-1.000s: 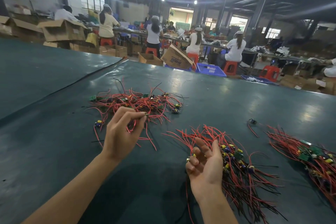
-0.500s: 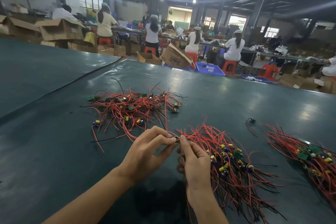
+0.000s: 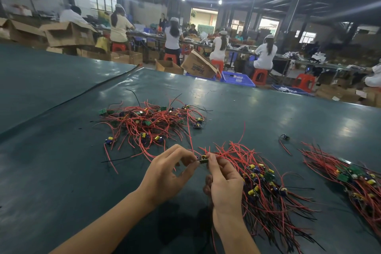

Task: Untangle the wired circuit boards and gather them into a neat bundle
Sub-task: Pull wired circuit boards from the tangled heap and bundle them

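**benchguy:** what are the hands doing on your feed?

**me:** Both are up front over the tabletop (image 3: 61, 171). I've got the left hand (image 3: 165, 173) and right hand (image 3: 224, 183) pinching one small board (image 3: 203, 159) between them, fingers (image 3: 181, 151) curled onto it from either side. A red wire (image 3: 188, 130) leads from it up into the tangle.

**benchguy:** and everything else?

**me:** The messy tangle (image 3: 152, 121) of wires and boards sits beyond the small board, slightly left. A combed-out bundle (image 3: 268, 187) lies just right of the board, alongside my right hand. The second bundle (image 3: 354, 179) is well right of the board. One stray piece (image 3: 284, 137) lies between those two bundles, farther back.
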Available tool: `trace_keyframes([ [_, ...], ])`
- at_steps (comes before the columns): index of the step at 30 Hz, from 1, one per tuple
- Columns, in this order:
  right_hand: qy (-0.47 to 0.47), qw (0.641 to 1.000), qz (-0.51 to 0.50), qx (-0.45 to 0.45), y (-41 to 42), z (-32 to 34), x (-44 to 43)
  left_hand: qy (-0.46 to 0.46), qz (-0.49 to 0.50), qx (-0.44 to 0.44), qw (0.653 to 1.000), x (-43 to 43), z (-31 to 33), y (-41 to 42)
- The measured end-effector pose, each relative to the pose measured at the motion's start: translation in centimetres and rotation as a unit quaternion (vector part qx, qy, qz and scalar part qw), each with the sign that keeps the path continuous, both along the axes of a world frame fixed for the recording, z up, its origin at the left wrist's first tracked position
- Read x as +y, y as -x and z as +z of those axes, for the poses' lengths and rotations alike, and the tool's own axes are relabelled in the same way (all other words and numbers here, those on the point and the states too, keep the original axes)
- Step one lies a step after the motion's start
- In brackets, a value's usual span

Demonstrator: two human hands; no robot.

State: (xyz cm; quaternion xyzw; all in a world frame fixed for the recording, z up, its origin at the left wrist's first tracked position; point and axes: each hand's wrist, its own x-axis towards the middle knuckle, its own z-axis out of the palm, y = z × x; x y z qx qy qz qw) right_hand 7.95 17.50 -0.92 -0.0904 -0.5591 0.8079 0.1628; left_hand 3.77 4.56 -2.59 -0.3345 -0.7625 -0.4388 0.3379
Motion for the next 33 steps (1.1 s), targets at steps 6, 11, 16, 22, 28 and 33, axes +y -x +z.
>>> trace_keyframes([
  [6, -0.057, 0.998, -0.009, 0.013, -0.1, 0.0, 0.2, -0.053, -0.071, -0.259, 0.962, 0.6, 0.8, -0.6],
  [11, -0.07, 0.996, 0.022, 0.047, -0.1, -0.1, -0.2, -0.148, -0.123, -0.517, 0.834, 1.3, 1.7, -0.7],
  [16, -0.052, 0.997, 0.035, 0.053, -0.2, 0.1, -0.2, -0.173, -0.164, -0.565, 0.79, 1.4, 1.8, -0.9],
  [22, -0.053, 0.998, 0.03, 0.031, 0.0, -0.3, 0.1, -0.213, -0.187, -0.546, 0.789, 1.2, 2.3, -1.1],
  [28, -0.016, 0.998, 0.057, 0.014, 0.3, -0.2, 0.0, -0.206, -0.207, -0.567, 0.77, 1.2, 2.3, -1.4],
  [33, -0.024, 0.998, 0.053, 0.006, 0.2, -0.2, 0.3, -0.194, -0.219, -0.556, 0.778, 1.0, 2.3, -1.3],
])
